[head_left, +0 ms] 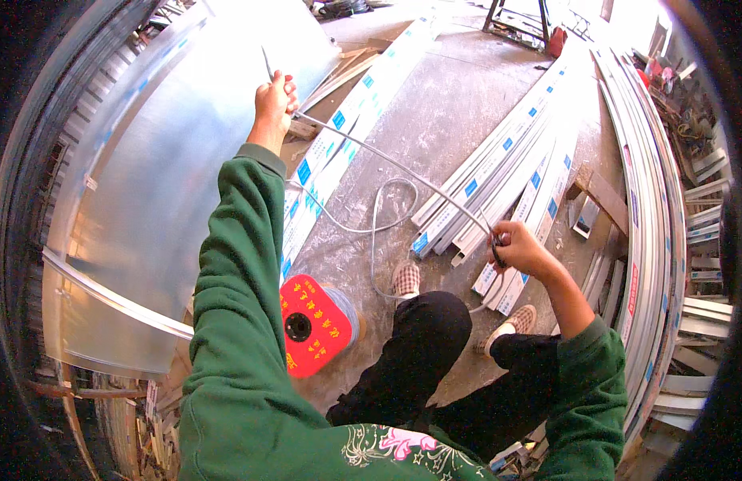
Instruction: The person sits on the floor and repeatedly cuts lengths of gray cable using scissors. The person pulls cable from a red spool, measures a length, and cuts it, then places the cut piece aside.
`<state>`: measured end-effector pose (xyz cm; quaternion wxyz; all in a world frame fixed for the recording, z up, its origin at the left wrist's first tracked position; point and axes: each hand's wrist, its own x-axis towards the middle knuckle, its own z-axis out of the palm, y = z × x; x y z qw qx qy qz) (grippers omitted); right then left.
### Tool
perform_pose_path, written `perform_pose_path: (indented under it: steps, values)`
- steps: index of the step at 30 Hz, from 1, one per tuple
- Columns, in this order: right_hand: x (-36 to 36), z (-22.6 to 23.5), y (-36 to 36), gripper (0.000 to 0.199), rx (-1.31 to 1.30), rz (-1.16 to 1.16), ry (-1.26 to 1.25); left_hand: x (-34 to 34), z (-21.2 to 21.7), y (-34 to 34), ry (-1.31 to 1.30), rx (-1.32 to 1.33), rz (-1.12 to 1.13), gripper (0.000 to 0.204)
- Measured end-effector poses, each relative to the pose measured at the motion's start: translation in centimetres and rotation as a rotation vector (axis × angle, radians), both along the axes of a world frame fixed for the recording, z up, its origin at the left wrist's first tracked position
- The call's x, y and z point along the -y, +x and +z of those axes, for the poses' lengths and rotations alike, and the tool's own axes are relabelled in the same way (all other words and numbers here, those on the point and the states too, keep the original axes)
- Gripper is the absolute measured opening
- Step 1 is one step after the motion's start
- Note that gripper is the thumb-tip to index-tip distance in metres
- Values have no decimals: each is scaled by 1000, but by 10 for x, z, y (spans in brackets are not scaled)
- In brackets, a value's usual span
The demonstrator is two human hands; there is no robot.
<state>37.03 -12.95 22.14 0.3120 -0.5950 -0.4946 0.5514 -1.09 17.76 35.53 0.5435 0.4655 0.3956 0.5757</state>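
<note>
The left hand point(273, 100) is raised at arm's length, its fingers point(288, 90) closed around one end of a thin grey wire point(391, 166), right in front of a large curved sheet of shiny metal point(159, 172) that stands to the person's left. From that grip the wire runs taut and straight, slanting down to the right hand point(518, 248), whose fingers are curled shut on the wire and on a small dark tool point(494, 250); what kind of tool it is cannot be told. More of the same wire lies in loose loops on the concrete floor point(443, 104) beneath the taut stretch, trailing back toward a red spool point(311, 325) wound with grey wire, which sits on the floor just below the metal sheet's lower edge and beside the person's left knee. Beyond the wire, long white profiles with blue labels point(499, 168) lie in bundles on the floor, some passing just under the right hand. The person wears green sleeves, dark trousers and checked shoes point(405, 280).
</note>
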Motion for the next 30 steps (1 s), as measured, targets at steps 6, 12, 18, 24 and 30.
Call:
perform_pose_path:
  steps: [6, 12, 18, 24, 30]
  values:
    - [3, -10, 14, 17, 194, 23, -46, 34, -21, 16, 34, -235, -200, 47]
    - [-9, -12, 41, 23, 93, -213, 40, 89, -103, 52, -40, -712, -503, 30]
    - [-14, -7, 81, 22, 325, 345, -319, 115, -208, 65, -59, -1173, -965, 39]
    - [-26, -73, 94, 28, 189, -77, -239, 102, -321, 106, 273, -1451, -690, 27]
    - [-25, -139, 80, 29, 18, -278, -268, 119, -409, 178, 305, -1453, -531, 32]
